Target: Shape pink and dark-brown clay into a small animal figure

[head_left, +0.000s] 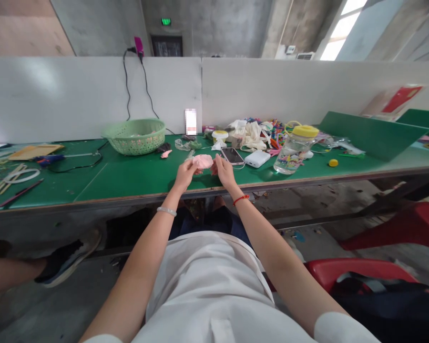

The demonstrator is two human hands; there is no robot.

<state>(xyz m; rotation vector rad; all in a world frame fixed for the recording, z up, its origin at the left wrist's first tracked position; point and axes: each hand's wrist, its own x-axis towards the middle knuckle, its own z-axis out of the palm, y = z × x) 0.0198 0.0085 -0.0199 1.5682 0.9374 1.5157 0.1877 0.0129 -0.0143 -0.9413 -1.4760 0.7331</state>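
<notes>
Between my two hands, just above the front edge of the green table, is a soft pink piece (202, 161) that looks like fabric; its exact kind I cannot make out. My left hand (186, 175) pinches its left side. Closed fingers of my right hand (223, 170) meet its right end, though the contact there is partly hidden. Right behind my right hand lies a phone (232, 156) with a dark screen, and beside it a white power bank (257, 159). A smaller pink scrap (166, 154) rests on the table beyond my left hand.
A green basket (134, 138) stands at the back left, near a lit phone (190, 122) propped against the partition. To the right are a yellow-lidded bottle (296, 150), a pile of cloth strips (253, 136) and a yellow cap (333, 163). A glue gun (50, 159) lies left. Red stools (357, 271) are beside me.
</notes>
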